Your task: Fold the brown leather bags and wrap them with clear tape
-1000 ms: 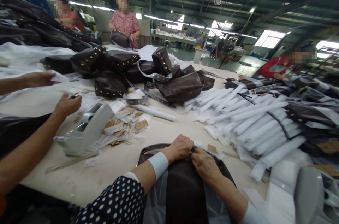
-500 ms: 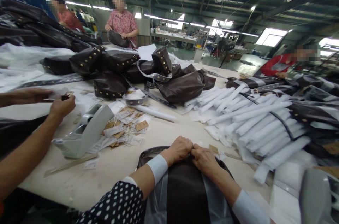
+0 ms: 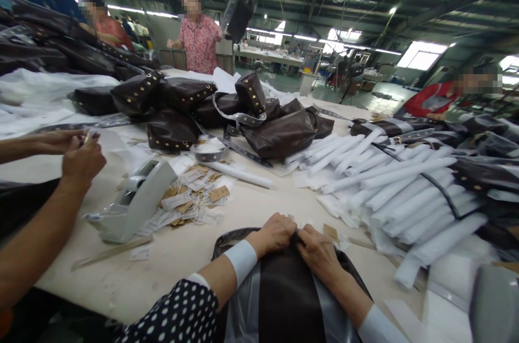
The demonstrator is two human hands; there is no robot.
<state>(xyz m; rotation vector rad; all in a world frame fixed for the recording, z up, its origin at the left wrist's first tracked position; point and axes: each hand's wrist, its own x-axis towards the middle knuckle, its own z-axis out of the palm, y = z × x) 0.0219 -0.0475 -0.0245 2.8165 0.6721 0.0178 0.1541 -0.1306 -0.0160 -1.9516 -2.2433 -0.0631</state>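
A dark brown leather bag (image 3: 290,299) lies at the table's near edge in front of me, with strips of clear plastic film along both its sides. My left hand (image 3: 278,232) and my right hand (image 3: 318,248) meet at its far top edge, fingers curled and gripping it close together. A small pale bit shows between the hands, too small to name. Just beyond my right hand is a brown cardboard tag (image 3: 331,232). Pale cuffs cover both my forearms.
Left of me, a co-worker's hands (image 3: 83,156) hold something small beside a grey tape dispenser (image 3: 138,199) and a heap of tags (image 3: 192,194). Several brown bags (image 3: 279,132) are piled behind. White rolls (image 3: 389,180) fill the right; another grey dispenser (image 3: 494,305) stands near.
My hands stay on the bag's top edge, with a slightly wider gap between them. The far co-worker has swung a dark bag up to one side. The left co-worker's hands have shifted slightly.
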